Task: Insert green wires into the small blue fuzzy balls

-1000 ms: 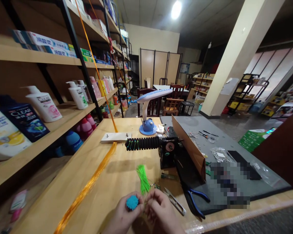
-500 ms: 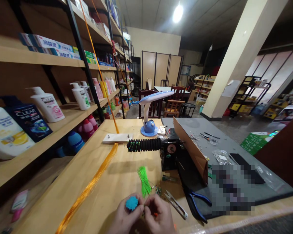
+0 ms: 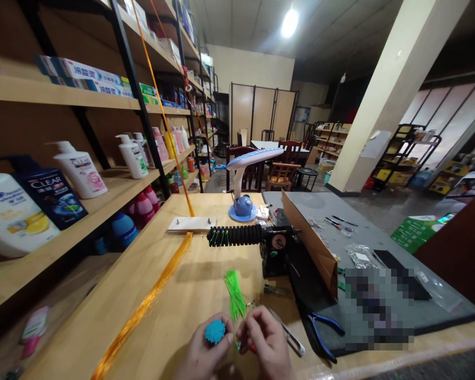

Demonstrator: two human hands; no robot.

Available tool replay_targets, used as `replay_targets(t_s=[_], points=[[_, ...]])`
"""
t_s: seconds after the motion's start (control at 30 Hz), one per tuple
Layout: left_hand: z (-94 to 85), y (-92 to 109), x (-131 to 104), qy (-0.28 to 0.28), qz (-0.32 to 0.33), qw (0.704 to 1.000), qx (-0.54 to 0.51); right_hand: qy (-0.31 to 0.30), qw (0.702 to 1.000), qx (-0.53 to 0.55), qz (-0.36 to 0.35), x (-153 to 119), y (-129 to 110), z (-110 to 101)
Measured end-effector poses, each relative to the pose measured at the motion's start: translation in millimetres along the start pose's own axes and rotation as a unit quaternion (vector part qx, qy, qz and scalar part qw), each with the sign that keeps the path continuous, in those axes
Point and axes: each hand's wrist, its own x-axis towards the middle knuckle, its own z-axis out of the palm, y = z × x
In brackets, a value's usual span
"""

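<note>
Step in hand (judged): fine fingertip work, done with both hands over the near edge of the bench [image 3: 142, 274]. The left hand [image 3: 203, 345] grips a round teal piece [image 3: 215, 331] between thumb and curled fingers, its ridged face turned up. The right hand [image 3: 266, 336] is just beside it, fingers bent, thumb and forefinger set narrow. A tiny blue-green bit [image 3: 238, 346] shows at these fingertips; whether it is pinched or only lies behind them cannot be told.

Beyond the hands, toward the bench's middle, lies a bundle of green strands [image 3: 234, 293], its lower end near the fingers. Farther toward the far edge stands a black machine [image 3: 276, 253]; its ribbed roller [image 3: 237, 235] points to the left edge. Thread snips [image 3: 296, 344] lie beside the right hand, partly covered. Pliers [image 3: 328, 326] rest at the near left corner of the grey mat [image 3: 312, 203].

Next move (judged): calls for a steady left hold and a small, precise right pinch, clear of the snips.

Compared with half a second earlier: the right hand has shifted slightly rightward, fingers less tightly curled, covering more of the snips; the left hold is unchanged
</note>
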Motion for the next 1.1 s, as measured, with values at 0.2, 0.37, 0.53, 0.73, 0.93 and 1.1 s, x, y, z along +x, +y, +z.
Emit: replay_targets(t_s=[0.2,0.37,0.53,0.73,0.93,1.1], points=[[7.9,2.5,-0.6,0.021,0.024,0.999,-0.016,-0.069,0.997,0.000,0.038,5.9,-3.6,-1.4],[0.9,-7.6,3.6,0.024,0.054,0.998,0.034,-0.072,0.995,-0.066,-0.014,1.7,0.4,-3.2],[-7.4,-14.6,7.8,-0.033,0.055,0.996,0.062,-0.067,0.992,-0.101,-0.036,2.4,1.0,-5.0],[-4.4,-22.2,8.0,-0.017,0.066,0.997,0.034,-0.068,0.990,-0.108,-0.061,1.1,1.1,-5.2],[-6.0,-14.3,7.3,-0.065,0.055,0.995,0.044,-0.068,0.970,-0.200,-0.119,2.0,-6.0,-8.7],[-6.2,-1.2,4.9,-0.095,0.032,0.994,0.051,-0.049,0.934,-0.268,-0.230,3.4,-6.6,-8.1]])
